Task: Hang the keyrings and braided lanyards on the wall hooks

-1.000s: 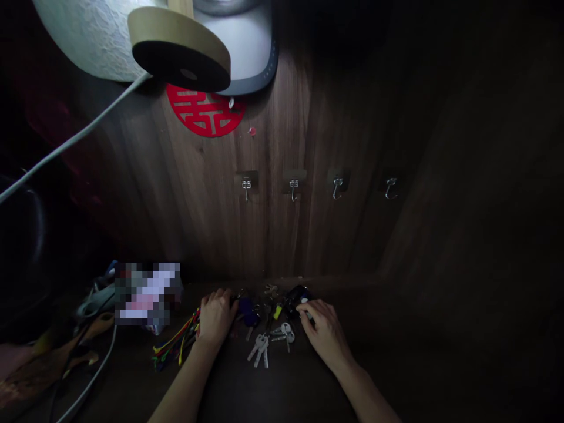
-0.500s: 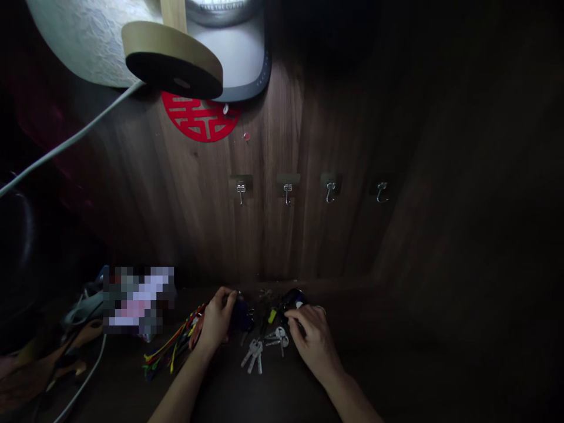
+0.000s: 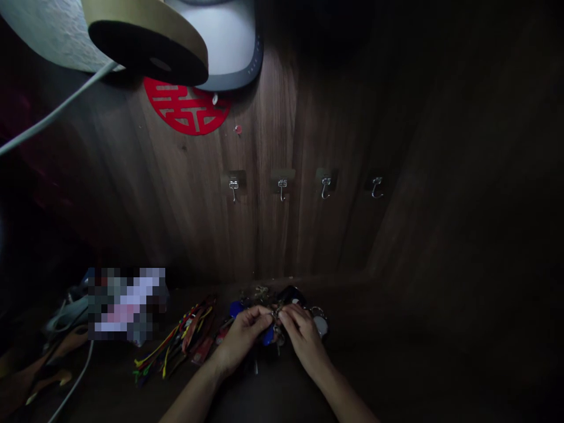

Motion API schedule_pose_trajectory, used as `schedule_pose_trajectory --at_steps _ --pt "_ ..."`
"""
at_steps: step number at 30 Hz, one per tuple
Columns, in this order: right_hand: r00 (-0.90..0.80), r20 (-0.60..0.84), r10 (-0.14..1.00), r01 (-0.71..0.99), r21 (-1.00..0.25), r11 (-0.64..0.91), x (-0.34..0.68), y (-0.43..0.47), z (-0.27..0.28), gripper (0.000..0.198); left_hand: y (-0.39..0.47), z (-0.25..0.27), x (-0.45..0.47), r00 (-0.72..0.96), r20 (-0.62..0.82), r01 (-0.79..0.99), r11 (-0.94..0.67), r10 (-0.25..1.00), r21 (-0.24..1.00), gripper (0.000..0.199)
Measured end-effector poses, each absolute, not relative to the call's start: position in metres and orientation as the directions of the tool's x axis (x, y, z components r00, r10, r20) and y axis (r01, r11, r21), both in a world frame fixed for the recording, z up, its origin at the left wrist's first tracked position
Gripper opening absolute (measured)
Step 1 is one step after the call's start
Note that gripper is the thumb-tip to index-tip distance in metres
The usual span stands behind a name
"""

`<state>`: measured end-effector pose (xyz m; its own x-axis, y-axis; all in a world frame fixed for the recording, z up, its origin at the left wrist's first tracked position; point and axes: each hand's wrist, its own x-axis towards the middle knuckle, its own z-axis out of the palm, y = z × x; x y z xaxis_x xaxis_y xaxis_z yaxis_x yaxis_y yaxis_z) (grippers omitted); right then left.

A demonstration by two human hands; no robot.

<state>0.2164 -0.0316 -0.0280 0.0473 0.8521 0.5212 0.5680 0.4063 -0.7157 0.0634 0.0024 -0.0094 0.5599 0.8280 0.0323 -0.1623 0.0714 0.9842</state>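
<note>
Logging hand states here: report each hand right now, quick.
Left hand: fingers closed, pinching a small metal piece, too dim to name.
Right hand: fingers closed at the same piece.

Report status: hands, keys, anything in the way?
Left hand, right hand: grips pinched close together on keys. Blue fob just below. Hands partly block view; exact piece held unclear.

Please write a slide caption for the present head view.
Left hand and right hand close together over keys, below four metal hooks.
</note>
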Motion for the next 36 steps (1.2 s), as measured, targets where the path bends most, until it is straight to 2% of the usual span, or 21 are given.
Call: schedule_pose_trajectory --at_steps 3,8,13,16,19,22,24,27,31,36 --pt "0.074 0.454 0.888 0.449 -0.81 0.377 0.218 -0.028 -0.028 0.032 0.001 -0.011 0.066 0.621 0.021 -0.154 0.096 0.783 0.983 0.035" --pt "0.173 0.325 0.93 0.218 -0.933 0.286 0.22 -0.028 -0.023 0.034 0.0 -0.011 0.063 0.694 -0.054 -0.239 0.3 0.718 0.923 0.033" --pt "0.281 0.225 0.933 -0.032 -0.969 0.243 0.224 -0.025 -0.024 0.039 0.0 -0.012 0.06 0.704 -0.114 -0.292 0.432 0.701 0.853 0.034" --pt "0.322 0.185 0.929 -0.13 -0.963 0.237 0.225 -0.024 -0.026 0.039 0.001 -0.013 0.059 0.69 -0.126 -0.283 0.426 0.712 0.859 0.037" --pt "0.341 0.164 0.926 -0.243 -0.936 0.255 0.224 -0.023 -0.024 0.033 0.004 -0.013 0.059 0.639 -0.089 -0.262 0.325 0.764 0.909 0.038" --pt "0.365 0.155 0.918 -0.341 -0.895 0.287 0.224 -0.024 -0.018 0.029 0.01 -0.013 0.054 0.473 0.023 -0.168 0.065 0.881 0.984 0.034" --pt "0.41 0.165 0.897 -0.363 -0.873 0.326 0.226 -0.025 -0.012 0.028 0.014 -0.014 0.047 0.337 0.15 0.027 -0.168 0.93 0.985 0.031" --pt "0.475 0.175 0.863 -0.351 -0.862 0.367 0.232 -0.027 0.0 0.028 0.018 -0.014 0.035 0.316 0.305 0.364 -0.411 0.899 0.836 0.024" --pt "0.519 0.193 0.833 -0.257 -0.894 0.367 0.247 -0.02 0.028 0.029 0.026 -0.018 0.023 0.337 0.347 0.56 -0.483 0.875 0.673 0.022" --pt "0.518 0.374 0.769 -0.13 -0.854 0.503 0.27 0.008 0.08 0.029 0.036 -0.023 0.019 0.291 0.352 0.64 -0.455 0.889 0.619 0.023"
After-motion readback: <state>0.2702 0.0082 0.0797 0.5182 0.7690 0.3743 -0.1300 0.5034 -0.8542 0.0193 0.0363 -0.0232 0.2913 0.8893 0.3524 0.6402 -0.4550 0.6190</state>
